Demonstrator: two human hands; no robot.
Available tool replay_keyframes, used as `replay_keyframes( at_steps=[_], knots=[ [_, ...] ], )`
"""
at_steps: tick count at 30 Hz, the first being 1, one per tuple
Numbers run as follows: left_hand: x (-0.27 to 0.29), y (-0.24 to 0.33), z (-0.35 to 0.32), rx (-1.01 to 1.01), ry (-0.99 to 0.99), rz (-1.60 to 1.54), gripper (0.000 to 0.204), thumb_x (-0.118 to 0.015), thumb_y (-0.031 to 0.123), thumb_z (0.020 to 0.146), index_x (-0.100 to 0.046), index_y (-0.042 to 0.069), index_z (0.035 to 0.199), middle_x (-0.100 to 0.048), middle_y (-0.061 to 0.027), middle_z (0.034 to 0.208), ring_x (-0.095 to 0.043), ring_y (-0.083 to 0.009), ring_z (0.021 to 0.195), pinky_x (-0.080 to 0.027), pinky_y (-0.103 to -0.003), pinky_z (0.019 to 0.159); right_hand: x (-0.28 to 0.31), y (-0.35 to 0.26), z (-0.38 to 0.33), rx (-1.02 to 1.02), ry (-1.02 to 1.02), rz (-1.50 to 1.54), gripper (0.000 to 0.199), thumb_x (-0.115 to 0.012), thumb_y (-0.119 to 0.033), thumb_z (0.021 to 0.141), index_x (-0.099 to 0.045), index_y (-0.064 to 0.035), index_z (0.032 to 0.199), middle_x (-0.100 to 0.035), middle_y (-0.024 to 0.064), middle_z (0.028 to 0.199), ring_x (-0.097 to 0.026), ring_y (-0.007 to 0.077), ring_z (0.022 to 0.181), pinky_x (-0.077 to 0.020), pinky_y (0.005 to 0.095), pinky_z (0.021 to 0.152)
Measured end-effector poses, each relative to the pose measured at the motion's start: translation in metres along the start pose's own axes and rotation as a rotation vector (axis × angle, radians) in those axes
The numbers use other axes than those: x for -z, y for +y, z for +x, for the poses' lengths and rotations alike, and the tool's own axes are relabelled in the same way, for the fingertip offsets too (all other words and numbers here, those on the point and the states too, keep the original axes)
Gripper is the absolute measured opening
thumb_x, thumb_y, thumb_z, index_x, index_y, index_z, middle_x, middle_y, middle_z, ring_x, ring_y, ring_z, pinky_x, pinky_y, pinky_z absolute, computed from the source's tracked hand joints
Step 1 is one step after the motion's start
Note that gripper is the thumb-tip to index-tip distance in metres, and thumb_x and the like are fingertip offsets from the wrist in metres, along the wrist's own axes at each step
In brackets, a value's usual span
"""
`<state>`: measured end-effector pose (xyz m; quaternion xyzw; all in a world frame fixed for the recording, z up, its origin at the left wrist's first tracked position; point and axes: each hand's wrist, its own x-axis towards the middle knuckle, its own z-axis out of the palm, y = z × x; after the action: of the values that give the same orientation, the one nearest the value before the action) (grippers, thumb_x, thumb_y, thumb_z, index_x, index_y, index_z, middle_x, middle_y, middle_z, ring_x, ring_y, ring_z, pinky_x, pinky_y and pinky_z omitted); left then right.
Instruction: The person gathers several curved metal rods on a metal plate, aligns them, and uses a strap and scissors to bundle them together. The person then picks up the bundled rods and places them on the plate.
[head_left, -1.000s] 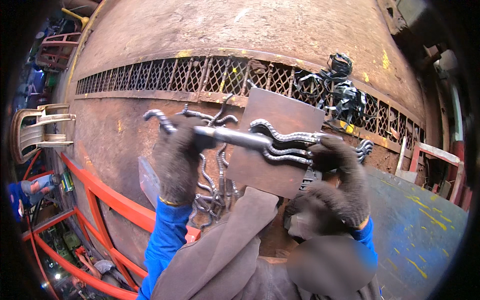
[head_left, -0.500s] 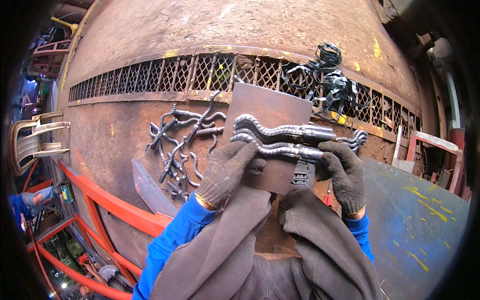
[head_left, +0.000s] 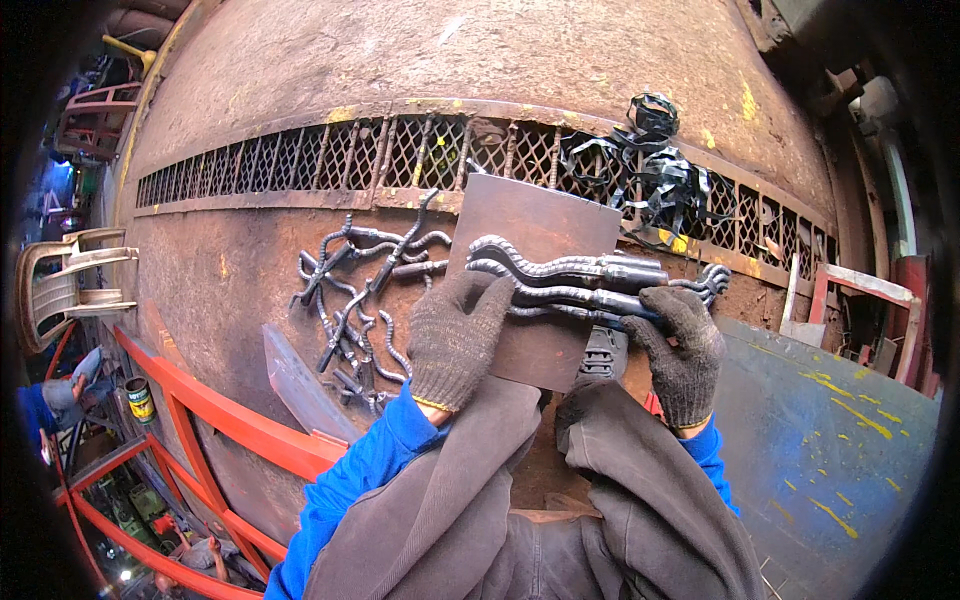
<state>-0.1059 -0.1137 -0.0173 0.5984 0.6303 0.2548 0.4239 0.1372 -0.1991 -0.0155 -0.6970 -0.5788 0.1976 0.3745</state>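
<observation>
Both my hands wear dark knit gloves. A nearer wavy ribbed metal bar (head_left: 585, 295) with a smooth, thicker sleeve lies crosswise before me. My left hand (head_left: 458, 340) has thumb and fingers closed at its curved left end, partly hiding it. Pinching the sleeved right end is my right hand (head_left: 684, 358). Just beyond runs a similar bar (head_left: 570, 267), its sleeve at the right, over the flat brown metal plate (head_left: 545, 210). Another ribbed, bent end (head_left: 710, 285) shows past my right hand. Whether these bars touch one another is hard to tell.
Several wavy bars (head_left: 365, 290) lie heaped on the ground at left. A metal grating (head_left: 330, 155) crosses beyond, with tangled black strapping (head_left: 665, 165) on it. Red rails (head_left: 230, 415) stand at left near a plastic chair (head_left: 75, 280). A dark metal sheet (head_left: 820, 450) lies at right.
My left hand has shifted slightly and its fingers have drawn in over the bar's end. The right hand has moved a little left along the sleeve. At far left, another person's hand has moved.
</observation>
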Motion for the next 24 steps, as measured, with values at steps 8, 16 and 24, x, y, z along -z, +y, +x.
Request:
replay_keyframes(
  at_steps=[8, 16, 24],
  knots=[
    [0.008, -0.012, 0.011, -0.097, 0.19, 0.125, 0.025, -0.078, 0.018, 0.091, -0.073, 0.002, 0.11, -0.073, -0.0115, 0.1, -0.069, -0.0174, 0.087, -0.055, -0.031, 0.079, -0.006, -0.006, 0.001, -0.041, 0.097, -0.018, 0.038, -0.084, -0.005, 0.079, -0.071, -0.0036, 0.114, -0.068, 0.0139, 0.1, -0.069, 0.0279, 0.091, -0.0564, 0.0374, 0.08],
    [0.008, -0.012, 0.013, -0.012, 0.158, 0.066, 0.023, -0.077, 0.019, 0.091, -0.074, 0.0, 0.104, -0.074, -0.0128, 0.096, -0.069, -0.018, 0.085, -0.054, -0.033, 0.077, -0.013, -0.002, -0.006, -0.348, 0.197, 0.152, 0.036, -0.085, -0.008, 0.082, -0.067, -0.0008, 0.113, -0.07, 0.0092, 0.097, -0.067, 0.0158, 0.087, -0.0549, 0.0308, 0.078],
    [0.011, -0.017, 0.013, 0.06, 0.148, -0.036, 0.025, -0.079, 0.021, 0.09, -0.074, -0.001, 0.102, -0.073, -0.011, 0.091, -0.067, -0.0171, 0.083, -0.053, -0.032, 0.077, -0.018, 0.014, -0.01, -0.384, 0.186, 0.31, 0.03, -0.078, -0.003, 0.09, -0.066, -0.0019, 0.117, -0.069, 0.0047, 0.099, -0.064, 0.0125, 0.091, -0.0529, 0.0282, 0.083]
  ],
)
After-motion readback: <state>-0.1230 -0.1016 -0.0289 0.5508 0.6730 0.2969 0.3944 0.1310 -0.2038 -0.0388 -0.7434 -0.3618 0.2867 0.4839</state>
